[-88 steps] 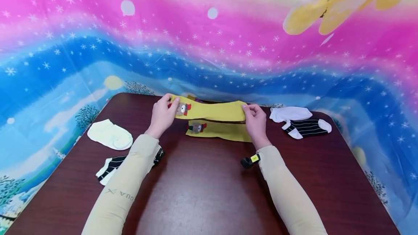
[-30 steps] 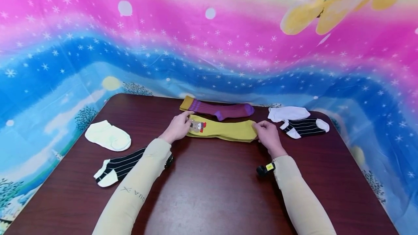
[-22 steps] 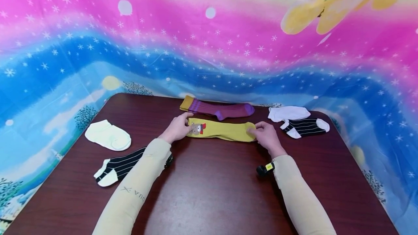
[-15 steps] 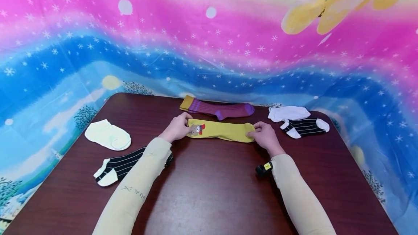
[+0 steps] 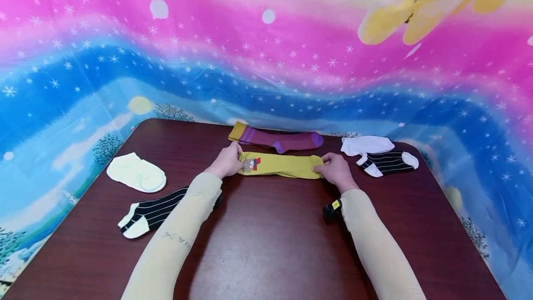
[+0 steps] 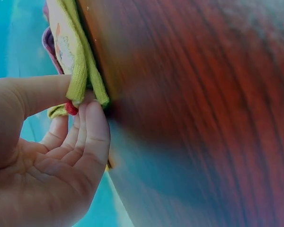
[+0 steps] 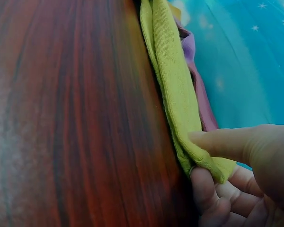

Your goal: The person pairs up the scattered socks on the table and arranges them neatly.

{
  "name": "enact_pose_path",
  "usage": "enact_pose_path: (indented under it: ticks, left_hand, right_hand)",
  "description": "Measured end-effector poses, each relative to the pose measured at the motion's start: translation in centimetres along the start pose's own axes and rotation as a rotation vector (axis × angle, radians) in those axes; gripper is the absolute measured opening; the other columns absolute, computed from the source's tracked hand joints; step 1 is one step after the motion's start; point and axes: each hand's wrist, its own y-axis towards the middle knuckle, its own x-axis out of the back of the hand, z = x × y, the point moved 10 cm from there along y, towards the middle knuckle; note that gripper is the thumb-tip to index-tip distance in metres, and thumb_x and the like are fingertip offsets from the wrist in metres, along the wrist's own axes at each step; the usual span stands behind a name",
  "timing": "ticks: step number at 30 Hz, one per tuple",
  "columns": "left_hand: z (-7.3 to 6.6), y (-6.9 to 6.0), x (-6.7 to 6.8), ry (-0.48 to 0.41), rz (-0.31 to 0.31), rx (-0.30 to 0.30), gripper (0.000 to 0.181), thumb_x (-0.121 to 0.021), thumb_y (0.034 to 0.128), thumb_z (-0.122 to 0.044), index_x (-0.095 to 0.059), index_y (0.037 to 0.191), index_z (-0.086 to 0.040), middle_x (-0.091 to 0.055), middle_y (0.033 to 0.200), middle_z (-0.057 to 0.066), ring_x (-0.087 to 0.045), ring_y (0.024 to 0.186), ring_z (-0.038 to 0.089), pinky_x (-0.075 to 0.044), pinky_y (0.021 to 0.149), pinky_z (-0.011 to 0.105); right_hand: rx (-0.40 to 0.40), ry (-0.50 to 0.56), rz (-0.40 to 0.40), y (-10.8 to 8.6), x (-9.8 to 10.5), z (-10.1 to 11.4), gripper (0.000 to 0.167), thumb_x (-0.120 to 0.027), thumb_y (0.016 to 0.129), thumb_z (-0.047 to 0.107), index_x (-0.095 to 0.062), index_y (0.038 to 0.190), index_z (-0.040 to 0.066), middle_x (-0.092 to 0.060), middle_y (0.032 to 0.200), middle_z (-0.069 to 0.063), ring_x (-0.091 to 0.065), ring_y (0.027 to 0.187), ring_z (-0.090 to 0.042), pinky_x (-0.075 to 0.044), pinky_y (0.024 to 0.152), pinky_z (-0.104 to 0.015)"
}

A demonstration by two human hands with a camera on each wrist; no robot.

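Observation:
Two yellow socks [image 5: 285, 165] lie one on top of the other across the table, a bear with a red scarf printed near the cuff. My left hand [image 5: 226, 161] pinches them at the cuff end; in the left wrist view the thumb is on one side of the cuff [image 6: 78, 78] and the fingers are on the other. At the toe end, my right hand [image 5: 336, 170] holds the socks, thumb on top and fingers tucked beneath the fabric [image 7: 180, 94] in the right wrist view. The lower sock is mostly hidden under the upper one.
Behind the yellow socks lies a purple sock [image 5: 291, 141] with a mustard cuff. On the left are a white sock [image 5: 135, 172] and a black striped sock [image 5: 162, 208], partly behind my left sleeve. Another white sock [image 5: 366, 145] and black striped sock [image 5: 391, 163] lie at right.
Both hands have lowered the upper yellow sock from the air onto the other one, uncovering the purple sock behind. In the last half second the hands have barely shifted.

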Motion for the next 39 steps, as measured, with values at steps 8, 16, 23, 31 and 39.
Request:
enact_pose_path:
  ticks: [8,16,23,31,39]
  left_hand:
    - [0.1,0.1,0.2,0.008,0.007,0.021,0.032,-0.074,0.0945,-0.012,-0.047,0.112,-0.004,-0.053,0.092,0.012,-0.051,0.084,0.027,-0.044,0.076,0.038]
    - [0.4,0.1,0.4,0.029,-0.005,0.009,0.036,-0.075,0.0933,-0.012,-0.050,0.117,-0.004,-0.057,0.093,0.011,-0.053,0.084,0.026,-0.046,0.076,0.037]
    - [1.0,-0.3,1.4,0.003,-0.035,-0.016,0.039,-0.076,0.0922,-0.014,-0.055,0.122,-0.001,-0.062,0.096,0.012,-0.060,0.089,0.026,-0.050,0.081,0.040]
    - [1.5,-0.9,2.7,-0.028,-0.063,-0.035,0.038,-0.067,0.0977,-0.010,-0.053,0.132,-0.002,-0.064,0.101,0.014,-0.062,0.091,0.028,-0.051,0.084,0.043]
    - [1.1,-2.4,5.5,-0.063,-0.113,-0.055,0.046,-0.067,0.0998,-0.024,-0.052,0.139,-0.005,-0.066,0.109,0.015,-0.062,0.098,0.031,-0.049,0.091,0.048]
  right_hand:
    - [-0.014,0.010,0.008,0.4,-0.3,-0.2,0.042,-0.079,0.090,0.026,-0.061,0.117,0.000,-0.068,0.092,-0.012,-0.066,0.074,-0.022,-0.051,0.069,-0.035]
    - [0.010,-0.008,-0.025,0.3,-0.1,-0.2,0.043,-0.081,0.088,0.029,-0.062,0.115,0.000,-0.068,0.090,-0.012,-0.065,0.071,-0.022,-0.050,0.066,-0.034]
    - [0.006,-0.015,-0.025,0.2,0.1,-0.7,0.050,-0.080,0.088,0.036,-0.059,0.117,0.001,-0.066,0.093,-0.014,-0.064,0.073,-0.024,-0.050,0.070,-0.037]
    - [-0.049,0.084,-0.077,-0.1,1.0,-2.0,0.043,-0.069,0.097,0.043,-0.059,0.115,0.005,-0.066,0.099,-0.012,-0.064,0.075,-0.024,-0.048,0.072,-0.038]
    - [-0.048,0.116,-0.085,-0.4,1.1,-1.8,0.047,-0.066,0.097,0.047,-0.058,0.116,0.005,-0.065,0.099,-0.012,-0.063,0.076,-0.024,-0.047,0.071,-0.036]
